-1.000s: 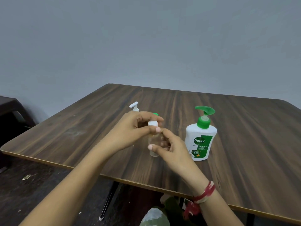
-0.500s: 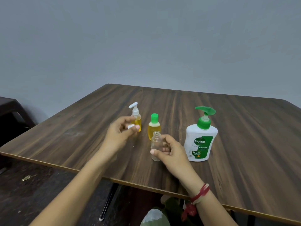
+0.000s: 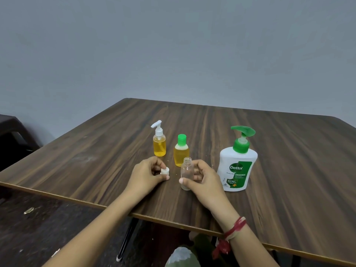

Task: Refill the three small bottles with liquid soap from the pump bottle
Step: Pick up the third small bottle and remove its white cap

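Observation:
An empty clear small bottle [image 3: 186,171] stands uncapped on the wooden table [image 3: 289,170], gripped by my right hand [image 3: 204,177]. My left hand [image 3: 147,175] rests low on the table just left of it, pinching the bottle's white cap [image 3: 165,171]. Behind them stand a small pump-top bottle [image 3: 159,143] and a green-capped small bottle [image 3: 181,152], both holding yellow liquid. The white pump bottle [image 3: 238,164] with a green pump stands right of my right hand.
The table's near edge [image 3: 77,199] runs diagonally below my forearms. A dark piece of furniture [image 3: 11,135] stands at far left against the grey wall. Dark floor with a scrap of litter [image 3: 28,210] lies below.
My left hand took the white cap off the clear bottle and carried it left and down to the table. My right hand kept hold of the bottle.

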Tool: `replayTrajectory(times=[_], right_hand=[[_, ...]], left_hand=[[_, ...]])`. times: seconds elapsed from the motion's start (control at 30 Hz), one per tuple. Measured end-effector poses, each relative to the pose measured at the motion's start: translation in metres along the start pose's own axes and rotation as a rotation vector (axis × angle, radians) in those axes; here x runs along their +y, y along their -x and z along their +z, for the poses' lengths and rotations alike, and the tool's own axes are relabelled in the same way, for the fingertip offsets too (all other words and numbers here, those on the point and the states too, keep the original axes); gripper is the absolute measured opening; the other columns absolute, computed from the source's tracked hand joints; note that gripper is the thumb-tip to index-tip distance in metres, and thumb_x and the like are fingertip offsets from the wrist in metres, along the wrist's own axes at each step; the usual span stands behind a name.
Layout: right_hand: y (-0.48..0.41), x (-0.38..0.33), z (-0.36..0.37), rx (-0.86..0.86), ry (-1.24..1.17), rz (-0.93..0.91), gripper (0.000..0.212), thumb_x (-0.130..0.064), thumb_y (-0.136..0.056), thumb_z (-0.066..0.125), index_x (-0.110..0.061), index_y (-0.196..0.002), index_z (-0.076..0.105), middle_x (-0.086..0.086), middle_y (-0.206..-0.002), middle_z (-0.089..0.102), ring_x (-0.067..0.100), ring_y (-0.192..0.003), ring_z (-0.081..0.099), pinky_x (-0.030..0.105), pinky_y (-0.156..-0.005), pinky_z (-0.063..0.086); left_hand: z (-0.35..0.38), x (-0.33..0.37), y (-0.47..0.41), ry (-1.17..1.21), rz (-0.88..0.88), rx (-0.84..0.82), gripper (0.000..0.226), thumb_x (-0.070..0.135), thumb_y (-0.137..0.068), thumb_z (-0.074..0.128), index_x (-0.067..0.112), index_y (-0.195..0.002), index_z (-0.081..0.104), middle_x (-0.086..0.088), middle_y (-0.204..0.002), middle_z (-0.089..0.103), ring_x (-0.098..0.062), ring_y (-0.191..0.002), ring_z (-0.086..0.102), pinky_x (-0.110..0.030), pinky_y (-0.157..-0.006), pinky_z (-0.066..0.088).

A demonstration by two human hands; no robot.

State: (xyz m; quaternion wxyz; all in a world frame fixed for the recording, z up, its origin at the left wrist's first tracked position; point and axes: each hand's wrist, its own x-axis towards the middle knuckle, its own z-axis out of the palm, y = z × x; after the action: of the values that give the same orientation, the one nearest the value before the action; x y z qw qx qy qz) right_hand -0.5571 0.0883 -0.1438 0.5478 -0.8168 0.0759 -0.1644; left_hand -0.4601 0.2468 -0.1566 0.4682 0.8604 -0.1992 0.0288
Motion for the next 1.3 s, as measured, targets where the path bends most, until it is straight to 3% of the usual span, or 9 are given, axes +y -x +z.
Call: replayTrajectory(times=[0.13, 0.27, 0.33, 0.43, 0.77, 0.97, 1.1, 1.2, 1.3], right_hand=[[0.001, -0.004, -0.001, -0.004, 0.08, -0.025, 0.031, -0.017, -0.076, 0.074, -0.03, -0.098, 0.057, -0.022, -0.081, 0.062, -0.003, -0.08, 0.061, 0.01, -0.067, 0.045], [0.002, 0.0, -0.002, 0.009, 0.075, -0.057, 0.043, -0.013, -0.076, 0.073, -0.036, -0.106, 0.052, -0.021, -0.094, 0.063, -0.004, -0.086, 0.062, 0.009, -0.071, 0.047], [0.001, 0.004, -0.001, 0.027, 0.053, -0.064, 0.048, -0.009, -0.076, 0.073, -0.039, -0.105, 0.05, -0.014, -0.099, 0.066, -0.001, -0.09, 0.065, 0.015, -0.077, 0.052], [-0.001, 0.006, -0.001, 0.048, 0.052, -0.043, 0.051, -0.005, -0.076, 0.071, -0.034, -0.113, 0.049, -0.007, -0.102, 0.067, 0.002, -0.092, 0.066, 0.021, -0.081, 0.054], [0.005, 0.007, -0.023, -0.012, 0.009, -0.01, 0.065, 0.0, -0.072, 0.072, -0.033, -0.119, 0.042, 0.001, -0.108, 0.065, 0.01, -0.096, 0.067, 0.03, -0.087, 0.054], [0.013, -0.013, -0.029, -0.023, 0.115, -0.03, 0.064, -0.01, -0.072, 0.07, -0.033, -0.124, 0.039, 0.002, -0.105, 0.064, 0.013, -0.091, 0.066, 0.026, -0.079, 0.055], [0.025, -0.042, -0.041, -0.046, 0.127, -0.039, 0.07, -0.01, -0.074, 0.075, -0.034, -0.128, 0.037, -0.009, -0.1, 0.065, 0.002, -0.093, 0.066, 0.023, -0.085, 0.055], [0.044, -0.075, -0.062, 0.107, 0.337, -0.145, 0.058, -0.029, -0.074, 0.076, -0.043, -0.12, 0.044, -0.021, -0.095, 0.062, -0.002, -0.097, 0.06, 0.021, -0.084, 0.049], [0.052, -0.111, -0.091, 0.416, 0.303, -0.316, 0.035, -0.032, -0.077, 0.07, -0.04, -0.107, 0.053, -0.021, -0.084, 0.068, -0.002, -0.088, 0.063, 0.027, -0.078, 0.048]], left_hand=[[0.0, -0.001, -0.001, -0.031, -0.009, -0.037, 0.05, 0.025, -0.063, 0.086, 0.029, -0.105, 0.06, 0.011, -0.103, 0.068, -0.007, -0.103, 0.059, -0.028, -0.086, 0.045], [-0.004, 0.009, 0.012, -0.139, 0.164, 0.05, 0.079, 0.067, -0.045, 0.068, 0.039, -0.118, 0.057, 0.02, -0.13, 0.047, -0.005, -0.124, 0.033, -0.027, -0.101, 0.027], [0.001, 0.023, 0.022, -0.082, 0.259, -0.021, 0.079, 0.069, -0.045, 0.067, 0.043, -0.119, 0.054, 0.024, -0.129, 0.047, 0.003, -0.122, 0.034, -0.015, -0.099, 0.024], [0.013, 0.035, 0.024, 0.049, 0.267, -0.149, 0.069, 0.046, -0.053, 0.085, 0.045, -0.116, 0.057, 0.027, -0.116, 0.061, 0.013, -0.111, 0.049, 0.0, -0.086, 0.031], [0.03, 0.045, 0.017, 0.504, 0.166, -0.302, 0.05, 0.036, -0.058, 0.082, 0.013, -0.102, 0.071, -0.005, -0.098, 0.075, -0.019, -0.092, 0.071, -0.031, -0.08, 0.057], [0.028, 0.053, 0.018, 0.493, 0.242, -0.386, 0.046, 0.035, -0.067, 0.078, 0.011, -0.106, 0.07, -0.008, -0.098, 0.073, -0.02, -0.09, 0.069, -0.029, -0.076, 0.055], [0.031, 0.058, 0.02, 0.612, 0.271, -0.241, 0.052, 0.041, -0.071, 0.072, 0.007, -0.109, 0.063, -0.014, -0.104, 0.071, -0.023, -0.096, 0.068, -0.028, -0.08, 0.054], [0.032, 0.068, 0.017, 0.759, 0.237, -0.127, 0.066, 0.058, -0.068, 0.072, 0.007, -0.107, 0.06, -0.011, -0.106, 0.071, -0.023, -0.101, 0.068, -0.028, -0.089, 0.053], [0.034, 0.081, 0.015, 0.766, 0.216, -0.116, 0.045, 0.048, -0.084, 0.057, 0.008, -0.104, 0.061, -0.001, -0.092, 0.073, -0.017, -0.083, 0.069, -0.029, -0.078, 0.055]])
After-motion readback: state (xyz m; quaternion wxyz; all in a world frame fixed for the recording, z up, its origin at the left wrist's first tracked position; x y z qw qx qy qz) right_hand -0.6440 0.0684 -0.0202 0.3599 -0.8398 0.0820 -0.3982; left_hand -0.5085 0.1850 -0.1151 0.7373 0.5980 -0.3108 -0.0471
